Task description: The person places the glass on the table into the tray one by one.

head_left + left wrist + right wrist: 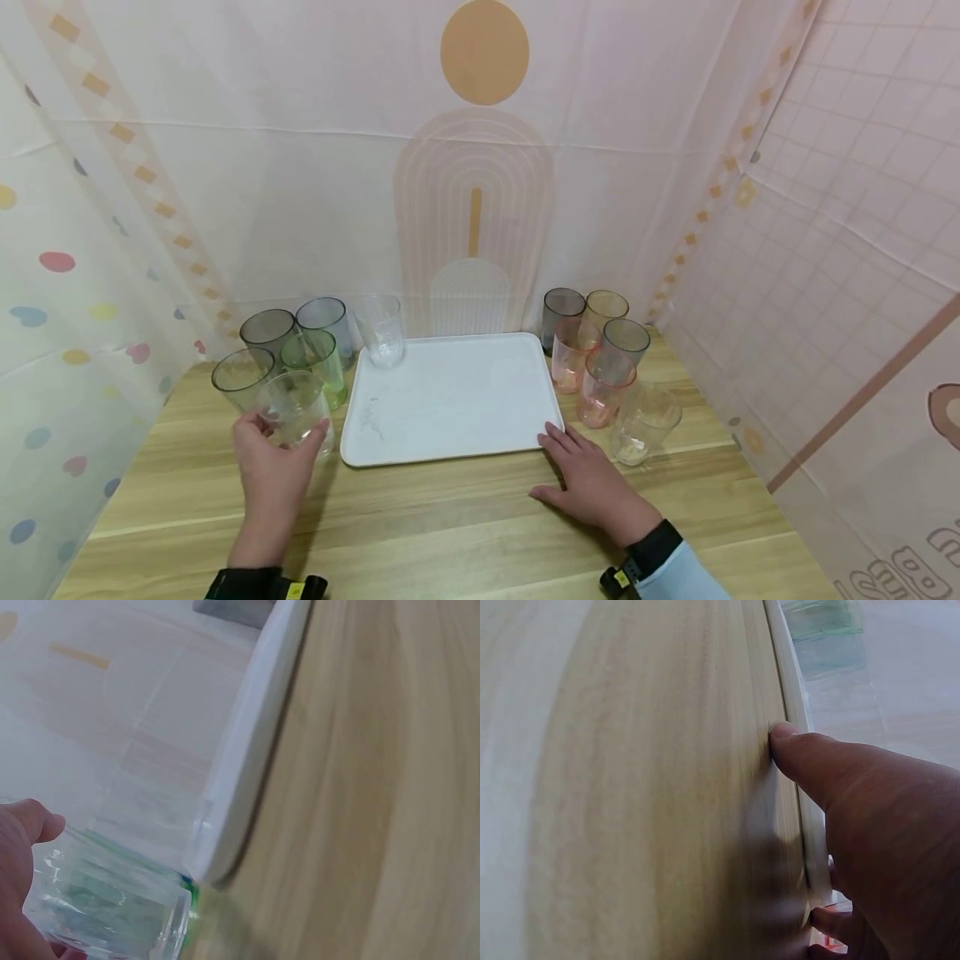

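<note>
Wooden counter inside patterned curtain walls carries a white tray. Left hand fingers grasp a clear cup; right hand fingers lie released against the tray corner. Only the right wrist view shows a fingertip touching the tray's edge.

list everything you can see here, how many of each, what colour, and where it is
Tray: one, white, middle of the table.
Clear cups: three; one on the tray's far left corner, one in the left hand, one at the front of the right group.
Grey cups: five; three in the left group, two in the right group.
Green cup: one, left group, beside the tray.
Pink cups: two, right group, beside the tray.
Amber cup: one, back of the right group.
Table: one, light wood.
Left hand: grips the front clear cup.
Right hand: flat on the table, fingertips at the tray's near right corner.
</note>
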A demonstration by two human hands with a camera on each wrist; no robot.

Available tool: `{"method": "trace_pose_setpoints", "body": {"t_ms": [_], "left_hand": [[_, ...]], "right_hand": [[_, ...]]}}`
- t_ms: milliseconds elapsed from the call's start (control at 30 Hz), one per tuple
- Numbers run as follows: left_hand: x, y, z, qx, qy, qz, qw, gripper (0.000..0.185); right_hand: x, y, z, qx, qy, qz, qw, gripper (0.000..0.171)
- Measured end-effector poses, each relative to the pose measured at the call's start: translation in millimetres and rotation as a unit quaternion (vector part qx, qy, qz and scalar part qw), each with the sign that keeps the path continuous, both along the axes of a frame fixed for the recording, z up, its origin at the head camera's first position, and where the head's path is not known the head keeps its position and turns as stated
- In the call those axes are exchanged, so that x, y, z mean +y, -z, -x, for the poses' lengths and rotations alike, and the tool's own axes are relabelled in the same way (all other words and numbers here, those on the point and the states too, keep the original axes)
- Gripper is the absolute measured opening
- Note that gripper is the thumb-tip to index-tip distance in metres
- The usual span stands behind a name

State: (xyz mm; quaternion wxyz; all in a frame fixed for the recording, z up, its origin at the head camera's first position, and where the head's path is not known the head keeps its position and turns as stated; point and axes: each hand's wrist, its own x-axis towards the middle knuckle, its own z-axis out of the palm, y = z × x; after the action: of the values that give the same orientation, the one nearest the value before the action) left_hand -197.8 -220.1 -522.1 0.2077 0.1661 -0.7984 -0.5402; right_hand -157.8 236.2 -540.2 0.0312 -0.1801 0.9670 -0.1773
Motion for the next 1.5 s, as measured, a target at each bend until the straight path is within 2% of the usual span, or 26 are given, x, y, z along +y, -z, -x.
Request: {"method": "trace_pose_setpoints", "body": {"t_ms": [100, 333, 733, 1100, 1300, 1500], "left_hand": [[8.0, -6.8, -0.4, 0.012, 0.019, -0.003, 0.9997, 0.095], [30.1, -19.7, 2.1, 0.011, 0.062, -0.015, 0.9979, 0.094], [51.7, -20.5, 16.9, 0.022, 0.090, -0.013, 0.9956, 0.092], [62.7, -14.6, 44.6, -0.001, 0.109, 0.046, 0.9930, 0.090], [68.9, -9.5, 64.0, 0.012, 0.110, 0.084, 0.9904, 0.082], [72.5, -11.1, 74.7, 0.021, 0.110, 0.084, 0.9901, 0.078]], "right_hand": [[0.6, 0.6, 0.6, -0.002, 0.002, -0.002, 1.000, 0.086], [2.3, 0.9, 1.5, -0.004, 0.004, -0.010, 1.000, 0.087], [1.8, 0.6, 1.4, 0.001, 0.003, -0.009, 1.000, 0.086], [0.6, -5.5, -1.8, -0.002, 0.000, 0.005, 1.000, 0.085], [0.7, -3.9, -0.9, -0.004, -0.002, 0.002, 1.000, 0.085], [0.1, -5.1, -2.1, -0.007, -0.004, 0.004, 1.000, 0.085]]}}
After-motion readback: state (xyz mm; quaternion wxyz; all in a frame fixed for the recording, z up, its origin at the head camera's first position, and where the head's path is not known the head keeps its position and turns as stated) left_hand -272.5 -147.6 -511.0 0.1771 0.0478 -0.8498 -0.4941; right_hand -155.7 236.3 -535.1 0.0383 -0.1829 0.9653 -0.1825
